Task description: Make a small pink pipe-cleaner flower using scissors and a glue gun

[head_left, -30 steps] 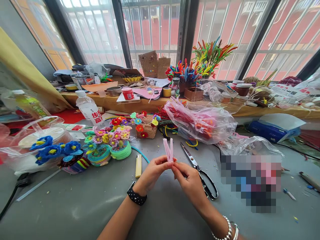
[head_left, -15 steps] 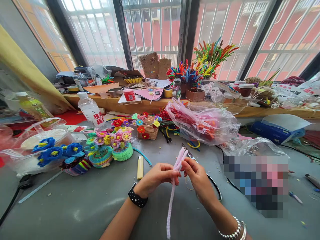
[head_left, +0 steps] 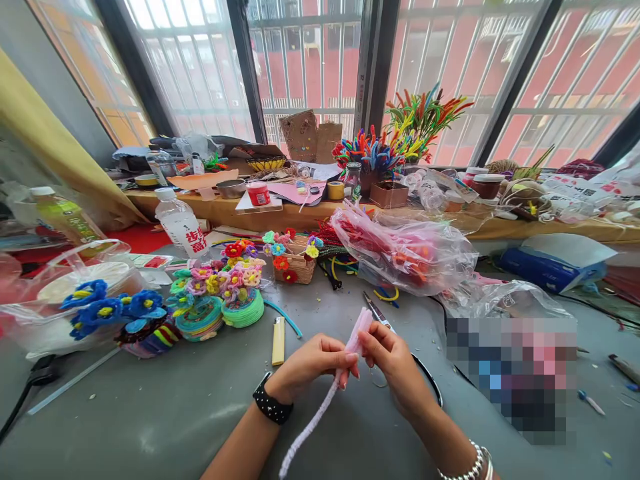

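Note:
A pale pink pipe cleaner (head_left: 320, 413) runs from my fingers down toward the lower left, its short folded end (head_left: 361, 331) sticking up above them. My left hand (head_left: 313, 363), with a black watch on the wrist, pinches the stem just below the fold. My right hand (head_left: 393, 363), with a beaded bracelet on the wrist, grips the folded end from the right. Both hands hover over the grey table (head_left: 150, 413). Black-handled scissors (head_left: 380, 317) lie right behind my right hand, partly hidden by it.
A yellow lighter (head_left: 278, 340) lies left of my hands. Pipe-cleaner flower pots (head_left: 220, 297), blue flowers (head_left: 107, 310), a small basket (head_left: 295, 260) and a water bottle (head_left: 180, 223) stand at the left. Plastic bags (head_left: 405, 250) of pipe cleaners sit behind; a blurred patch lies right.
The pink pipe cleaner, first held upright as a short doubled piece, now hangs in a long tail swinging to the lower left. My hands have dropped slightly toward me.

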The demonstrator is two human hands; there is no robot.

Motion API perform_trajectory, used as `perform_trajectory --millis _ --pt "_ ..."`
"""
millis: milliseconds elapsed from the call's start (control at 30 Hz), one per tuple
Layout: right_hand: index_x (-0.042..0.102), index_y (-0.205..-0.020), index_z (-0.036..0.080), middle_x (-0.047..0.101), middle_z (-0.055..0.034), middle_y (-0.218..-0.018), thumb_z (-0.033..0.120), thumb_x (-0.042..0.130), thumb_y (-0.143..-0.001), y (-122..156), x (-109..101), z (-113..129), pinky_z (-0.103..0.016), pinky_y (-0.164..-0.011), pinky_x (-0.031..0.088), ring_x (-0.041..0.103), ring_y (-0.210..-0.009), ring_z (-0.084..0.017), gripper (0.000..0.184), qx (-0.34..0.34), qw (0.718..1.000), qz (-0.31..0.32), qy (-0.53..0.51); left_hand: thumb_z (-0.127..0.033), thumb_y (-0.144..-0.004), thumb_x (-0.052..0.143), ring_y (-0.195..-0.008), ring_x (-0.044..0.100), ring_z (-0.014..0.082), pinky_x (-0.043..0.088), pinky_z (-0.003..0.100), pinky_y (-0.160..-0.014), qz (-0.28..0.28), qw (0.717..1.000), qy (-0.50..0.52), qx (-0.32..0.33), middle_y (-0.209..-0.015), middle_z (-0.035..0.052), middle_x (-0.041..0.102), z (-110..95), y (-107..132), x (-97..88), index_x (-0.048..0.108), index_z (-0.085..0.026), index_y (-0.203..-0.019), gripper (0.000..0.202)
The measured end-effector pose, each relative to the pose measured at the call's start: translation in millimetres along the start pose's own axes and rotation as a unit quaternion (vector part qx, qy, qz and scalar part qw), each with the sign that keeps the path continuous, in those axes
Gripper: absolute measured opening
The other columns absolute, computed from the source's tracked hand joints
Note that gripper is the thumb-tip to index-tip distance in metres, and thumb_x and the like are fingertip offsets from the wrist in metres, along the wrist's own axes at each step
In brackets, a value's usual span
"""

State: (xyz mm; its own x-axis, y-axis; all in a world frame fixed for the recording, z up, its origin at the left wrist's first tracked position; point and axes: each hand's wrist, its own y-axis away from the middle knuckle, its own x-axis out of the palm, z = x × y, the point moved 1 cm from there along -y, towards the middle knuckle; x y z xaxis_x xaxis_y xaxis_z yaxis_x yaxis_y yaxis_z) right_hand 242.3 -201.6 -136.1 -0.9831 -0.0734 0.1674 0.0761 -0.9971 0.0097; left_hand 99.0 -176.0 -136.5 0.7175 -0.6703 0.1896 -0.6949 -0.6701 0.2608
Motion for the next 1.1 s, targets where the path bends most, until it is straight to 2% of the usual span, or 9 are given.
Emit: perform_trajectory --millis 167,300,400,567,633,767,933,1100 --pt "0.055 -0.074 0.013 0.038 0.0063 -0.047 0.048 0.052 -0.071 -1 -3 -4 -0.02 -0.043 0.021 0.03 -0.043 -0.006 0.035 0.044 0.998 0.034 0.018 -0.039 -0.07 0.057 -0.042 0.042 0.0067 0.031 0.019 -0.048 0.011 0.999 -0.03 -0.018 -0.043 -0.0021 0.051 1 -1 2.3 0.063 -0.01 -0.058 0.031" --pt "0.049 -0.063 0.015 0.034 0.0076 -0.043 0.048 0.051 -0.072 -2 -7 -8 -0.021 -0.041 0.02 0.028 -0.04 -0.005 0.035 0.018 0.999 -0.01 0.037 -0.039 -0.066 0.061 -0.049 0.046 0.0077 0.033 0.019 -0.051 -0.022 0.998 -0.056 0.0 -0.051 -0.002 0.054 3 -4 2.1 0.062 -0.011 -0.065 0.028" --pt "0.046 -0.06 0.016 0.035 0.0073 -0.044 0.049 0.051 -0.072 -5 -12 -8 -0.021 -0.041 0.021 0.029 -0.04 -0.005 0.036 0.011 0.998 -0.028 0.064 -0.039 -0.064 0.062 -0.052 0.047 0.0084 0.035 0.019 -0.053 -0.056 0.994 -0.089 0.027 -0.055 -0.0013 0.056 3 -6 1.5 0.06 -0.011 -0.062 0.028" --pt "0.045 -0.058 0.016 0.034 0.0077 -0.041 0.05 0.052 -0.071 -7 -19 -4 -0.021 -0.039 0.017 0.027 -0.039 -0.005 0.038 0.046 0.995 0.017 0.082 -0.041 -0.07 0.055 -0.053 0.048 0.009 0.035 0.018 -0.054 -0.049 0.969 -0.231 0.073 -0.055 0.0012 0.058 -4 -3 3.1 0.061 -0.01 -0.057 0.034" --pt "0.042 -0.056 0.016 0.033 0.0082 -0.04 0.051 0.052 -0.07 -7 -22 -3 -0.021 -0.039 0.016 0.024 -0.038 -0.004 0.039 0.055 0.995 0.032 0.081 -0.041 -0.072 0.053 -0.054 0.049 0.0094 0.036 0.018 -0.055 -0.04 0.964 -0.25 0.08 -0.055 0.0011 0.059 -5 -2 4.5 0.061 -0.01 -0.058 0.034" --pt "0.042 -0.053 0.017 0.034 0.0078 -0.04 0.051 0.052 -0.069 -7 -23 -4 -0.02 -0.039 0.017 0.026 -0.037 -0.004 0.04 0.063 0.991 0.04 0.113 -0.041 -0.07 0.055 -0.056 0.048 0.0095 0.037 0.018 -0.055 -0.038 0.969 -0.231 0.073 -0.059 -0.0003 0.058 0 -5 7.8 0.061 -0.011 -0.065 0.031" --pt "0.052 -0.059 0.014 0.043 0.0049 -0.044 0.046 0.056 -0.068 -5 -17 -2 -0.02 -0.039 0.023 0.033 -0.04 -0.005 0.034 0.037 0.985 0.074 0.151 -0.04 -0.067 0.059 -0.058 0.049 0.0106 0.036 0.019 -0.055 -0.063 0.98 -0.173 0.079 -0.061 0.0007 0.057 5 -10 11.1 0.06 -0.01 -0.07 0.031" --pt "0.054 -0.064 0.015 0.043 0.005 -0.045 0.043 0.055 -0.07 -3 -16 6 -0.019 -0.041 0.028 0.038 -0.042 -0.007 0.029 0.008 0.993 0.029 0.114 -0.038 -0.066 0.06 -0.058 0.053 0.0123 0.038 0.021 -0.057 -0.076 0.991 -0.091 0.061 -0.06 0.0022 0.06 2 -8 11.4 0.06 -0.01 -0.066 0.028"
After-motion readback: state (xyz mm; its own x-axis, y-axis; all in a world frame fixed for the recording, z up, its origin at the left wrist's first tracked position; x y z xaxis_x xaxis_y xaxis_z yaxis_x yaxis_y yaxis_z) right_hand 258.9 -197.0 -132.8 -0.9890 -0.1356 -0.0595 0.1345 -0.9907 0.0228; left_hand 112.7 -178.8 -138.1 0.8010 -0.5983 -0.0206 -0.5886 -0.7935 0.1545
